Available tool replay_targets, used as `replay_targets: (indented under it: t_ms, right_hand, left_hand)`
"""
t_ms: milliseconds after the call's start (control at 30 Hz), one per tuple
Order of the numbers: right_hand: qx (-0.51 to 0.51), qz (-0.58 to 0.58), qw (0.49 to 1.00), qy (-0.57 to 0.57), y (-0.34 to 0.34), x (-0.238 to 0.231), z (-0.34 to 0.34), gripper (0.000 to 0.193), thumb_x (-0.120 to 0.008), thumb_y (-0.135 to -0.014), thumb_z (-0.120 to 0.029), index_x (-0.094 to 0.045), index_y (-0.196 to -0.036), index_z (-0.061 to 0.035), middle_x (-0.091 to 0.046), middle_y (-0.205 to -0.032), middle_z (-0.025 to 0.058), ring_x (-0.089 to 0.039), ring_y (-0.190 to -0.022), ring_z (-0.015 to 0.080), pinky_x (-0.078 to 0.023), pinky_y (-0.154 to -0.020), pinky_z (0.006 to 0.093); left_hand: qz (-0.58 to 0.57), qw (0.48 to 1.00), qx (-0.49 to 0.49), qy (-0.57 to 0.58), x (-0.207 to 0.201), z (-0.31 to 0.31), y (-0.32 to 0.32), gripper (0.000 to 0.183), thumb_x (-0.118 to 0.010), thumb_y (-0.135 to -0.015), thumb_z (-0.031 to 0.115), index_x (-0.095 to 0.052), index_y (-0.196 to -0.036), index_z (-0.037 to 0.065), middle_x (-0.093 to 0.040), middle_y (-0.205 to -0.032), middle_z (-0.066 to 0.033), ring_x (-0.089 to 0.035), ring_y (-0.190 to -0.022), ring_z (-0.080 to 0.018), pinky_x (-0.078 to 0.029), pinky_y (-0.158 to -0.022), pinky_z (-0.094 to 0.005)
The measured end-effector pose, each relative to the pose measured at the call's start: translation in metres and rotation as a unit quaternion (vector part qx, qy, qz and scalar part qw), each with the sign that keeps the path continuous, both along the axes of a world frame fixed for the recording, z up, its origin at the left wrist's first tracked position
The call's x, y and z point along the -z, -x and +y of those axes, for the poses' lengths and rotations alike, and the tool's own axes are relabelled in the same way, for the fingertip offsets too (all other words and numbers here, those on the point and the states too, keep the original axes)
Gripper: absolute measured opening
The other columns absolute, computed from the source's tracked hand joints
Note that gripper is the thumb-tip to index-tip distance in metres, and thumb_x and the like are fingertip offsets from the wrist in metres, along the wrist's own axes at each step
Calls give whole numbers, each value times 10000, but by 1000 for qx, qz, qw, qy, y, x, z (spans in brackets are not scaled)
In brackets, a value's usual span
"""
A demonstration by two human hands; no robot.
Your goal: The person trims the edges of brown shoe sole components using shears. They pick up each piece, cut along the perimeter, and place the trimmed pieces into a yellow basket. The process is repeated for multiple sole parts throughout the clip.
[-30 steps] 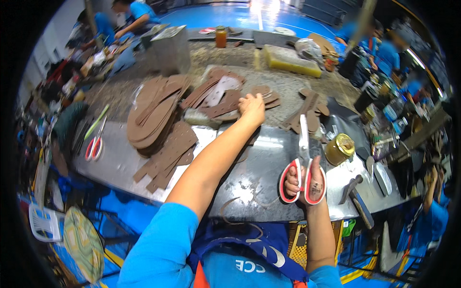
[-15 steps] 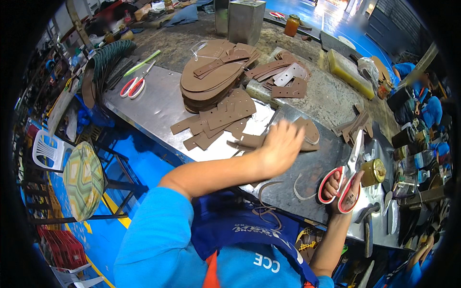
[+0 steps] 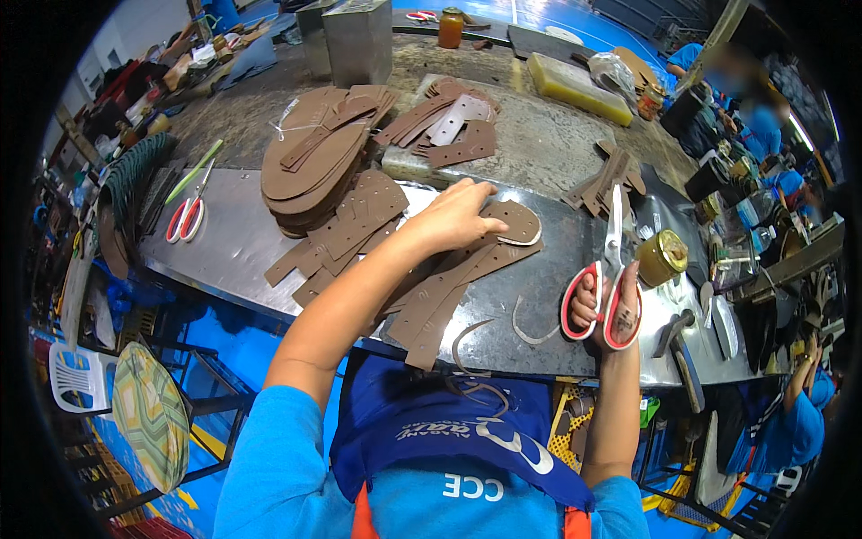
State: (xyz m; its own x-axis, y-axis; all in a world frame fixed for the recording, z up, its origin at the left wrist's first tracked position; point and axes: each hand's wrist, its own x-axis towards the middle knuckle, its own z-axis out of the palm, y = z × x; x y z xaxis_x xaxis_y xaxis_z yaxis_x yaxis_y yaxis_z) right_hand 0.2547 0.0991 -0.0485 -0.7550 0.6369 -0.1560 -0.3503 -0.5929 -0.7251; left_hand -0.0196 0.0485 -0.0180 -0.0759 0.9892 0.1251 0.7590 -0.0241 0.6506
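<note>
Now your left hand [image 3: 458,216] lies flat, fingers spread, on a brown cut sole piece [image 3: 512,225] at the middle of the steel bench [image 3: 215,260], pressing rather than gripping it, while your right hand [image 3: 600,305] is closed through the red handles of the scissors [image 3: 611,269], blades together and pointing up and away from you, well apart from the left hand. Watch those blades: they stand upright just beside the brass tin [image 3: 663,256] on the right, and a careless swing could knock it over or nick your reaching forearm. The brown strips [image 3: 440,296] under your left wrist overlap loosely and hang toward the near edge, so dragging the sole piece across them could sweep a few off the bench. Thin curled offcuts [image 3: 530,328] lie between your hands, easy to catch in the blades. To the far left, the stack of brown soles [image 3: 314,171] leans unevenly, and a bump from your elbow might slide it. A second pair of scissors [image 3: 187,216] rests well off to the left.
</note>
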Motion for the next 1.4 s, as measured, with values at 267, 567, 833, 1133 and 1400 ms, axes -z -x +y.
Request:
replay_targets:
  t_ms: [267, 567, 833, 1133, 1400]
  right_hand:
    - [39, -40, 998, 7, 3, -5, -5, 688, -269, -781, -722, -454, -784, -60, -369, -539, 5, -335, -395, 119, -288, -392, 255]
    - [-5, 10, 993, -114, 1, -3, -12, 726, -324, -748, -740, -465, -799, -30, -380, -561, 29, -337, -418, 136, -273, -406, 262]
    - [-266, -61, 957, -96, -2, -31, -62, 798, -410, -647, -794, -465, -830, -19, -381, -569, 15, -329, -445, 94, -258, -401, 226]
    - [-127, -93, 978, -140, 28, -23, -59, 811, -362, -695, -773, -466, -943, -8, -437, -685, 35, -405, -580, 132, -332, -543, 245]
    - [-91, -104, 953, -270, 32, -28, -57, 611, -492, -794, -588, -464, -1049, -33, -480, -789, 9, -428, -683, 79, -364, -617, 206]
  left_hand:
    - [25, 1000, -10, -11, 15, 18, -26, 667, -777, -588, 237, -417, -1073, -46, -511, -1042, -268, -508, -994, -384, -422, -824, -411]
    - [-9, 993, 32, -112, -17, 18, -28, 237, -647, -697, 184, -592, -758, -39, -601, -746, -223, -594, -777, -381, -457, -685, -445]
    - [-585, 800, 53, -123, -90, 48, -34, 148, -574, -774, 49, -548, -903, -18, -604, -743, -109, -599, -506, -176, -506, -395, -253]
    - [-667, 735, 97, -69, -78, -18, -58, 294, -653, -765, 96, -511, -1004, 2, -583, -859, -82, -615, -662, -161, -550, -507, -241]
    - [-683, 719, 40, -124, -39, -17, -49, 131, -650, -782, 91, -582, -883, 44, -618, -793, -31, -582, -638, -94, -482, -511, -205]
